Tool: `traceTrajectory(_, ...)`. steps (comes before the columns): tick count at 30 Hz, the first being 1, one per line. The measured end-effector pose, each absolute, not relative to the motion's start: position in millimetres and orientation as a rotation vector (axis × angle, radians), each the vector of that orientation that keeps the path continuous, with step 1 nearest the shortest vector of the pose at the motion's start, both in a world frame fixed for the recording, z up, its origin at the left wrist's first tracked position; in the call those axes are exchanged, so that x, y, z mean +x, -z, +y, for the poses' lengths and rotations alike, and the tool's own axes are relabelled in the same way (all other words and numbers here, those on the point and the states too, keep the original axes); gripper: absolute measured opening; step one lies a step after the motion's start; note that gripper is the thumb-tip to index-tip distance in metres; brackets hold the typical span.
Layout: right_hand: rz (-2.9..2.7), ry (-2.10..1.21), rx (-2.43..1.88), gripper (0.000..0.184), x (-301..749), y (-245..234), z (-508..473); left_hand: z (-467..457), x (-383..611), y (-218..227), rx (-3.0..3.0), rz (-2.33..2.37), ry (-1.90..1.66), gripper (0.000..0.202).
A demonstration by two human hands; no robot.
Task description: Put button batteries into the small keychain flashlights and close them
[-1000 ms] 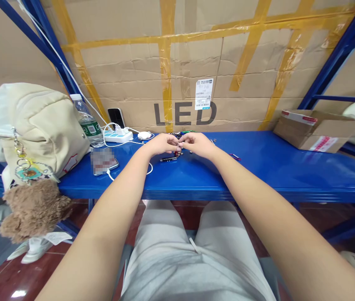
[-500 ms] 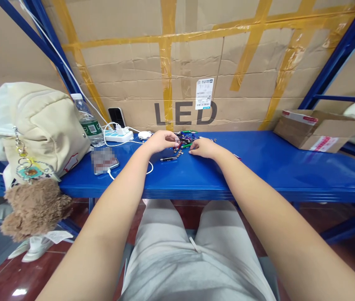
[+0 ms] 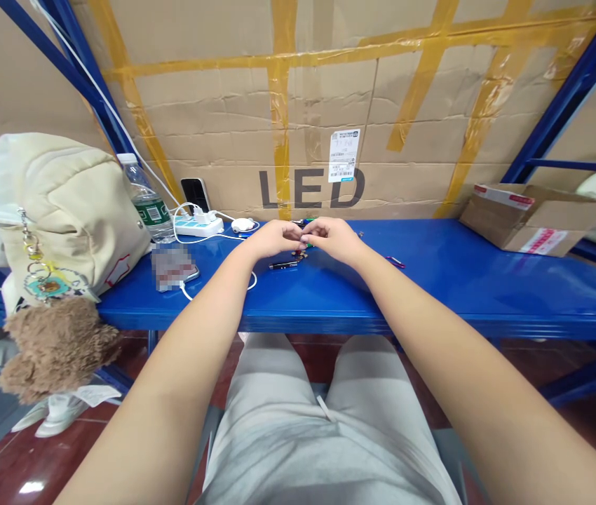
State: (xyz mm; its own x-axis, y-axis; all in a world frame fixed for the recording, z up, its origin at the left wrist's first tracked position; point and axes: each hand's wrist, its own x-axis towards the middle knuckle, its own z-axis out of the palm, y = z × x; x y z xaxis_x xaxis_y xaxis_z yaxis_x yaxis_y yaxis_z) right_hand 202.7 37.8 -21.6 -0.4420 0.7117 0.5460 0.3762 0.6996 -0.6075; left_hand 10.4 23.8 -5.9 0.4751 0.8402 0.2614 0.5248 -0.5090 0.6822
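Note:
My left hand (image 3: 275,238) and my right hand (image 3: 336,238) meet fingertip to fingertip over the middle of the blue table. The fingers of both are closed in a pinch; whatever lies between them is too small to make out. Behind and beneath the fingers is a pile of small shiny coloured metal pieces (image 3: 301,254), mostly covered by my hands. A short black rod-like piece (image 3: 283,265) lies just in front of my left hand. To the right of my right hand, a small reddish-purple piece (image 3: 395,261) rests apart on the table.
On the left are a cream bag (image 3: 74,203) with a plush charm (image 3: 59,347), a water bottle (image 3: 151,207), a power strip (image 3: 198,224) with cables, and a phone (image 3: 174,268). An open cardboard box (image 3: 532,217) stands right. A large carton (image 3: 214,133) backs the blue table (image 3: 450,280).
My right hand has moved left and slightly up from the pile's edge to meet my left hand. The reddish-purple piece at the right is now more fully visible.

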Motion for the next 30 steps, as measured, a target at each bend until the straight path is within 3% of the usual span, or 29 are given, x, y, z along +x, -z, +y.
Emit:
traceTrajectory(12, -2.057, -0.577, -0.914, 0.027, 205, 26, 44, 28, 8, 7, 2.168, 1.079, -0.841, 0.020)
traceTrajectory(18, -2.361, -0.379, -1.118, 0.013, 203, 31, 43, 34, 7, 9, 2.170, 1.088, -0.902, 0.019)
traceTrajectory(30, -2.396, -0.335, -1.141, 0.009, 204, 33, 47, 26, 12, 7, 2.335, 1.200, -0.906, 0.018)
